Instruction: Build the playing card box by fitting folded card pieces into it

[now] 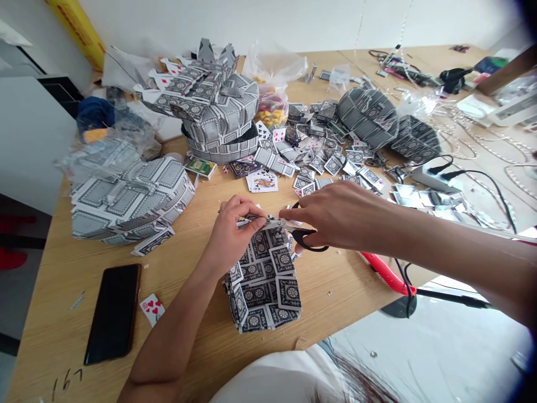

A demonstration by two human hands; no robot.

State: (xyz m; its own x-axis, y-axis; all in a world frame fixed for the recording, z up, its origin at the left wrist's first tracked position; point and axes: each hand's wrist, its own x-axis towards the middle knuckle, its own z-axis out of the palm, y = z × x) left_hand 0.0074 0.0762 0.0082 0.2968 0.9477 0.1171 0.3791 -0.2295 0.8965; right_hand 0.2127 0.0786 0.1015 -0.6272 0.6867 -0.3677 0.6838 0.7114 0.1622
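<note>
Directly in front of me on the table is an open box woven from folded playing cards (pixel 260 291), dark blue and white. At its far rim my left hand (pixel 237 229) pinches the card edge between thumb and fingers. My right hand (pixel 331 215) has its fingers in the black handles of a pair of scissors (pixel 308 238). The blades lie along the far rim and point left, close to my left fingertips. Whether they cut into a card there is too small to tell.
Larger woven card pieces (pixel 132 196) stand at the left and back. Loose folded cards (pixel 323 145) are heaped behind the box. A phone (pixel 113 313) and a ten of hearts (pixel 151 309) lie front left. A red-handled tool (pixel 388 273) and a power strip (pixel 436 176) are right.
</note>
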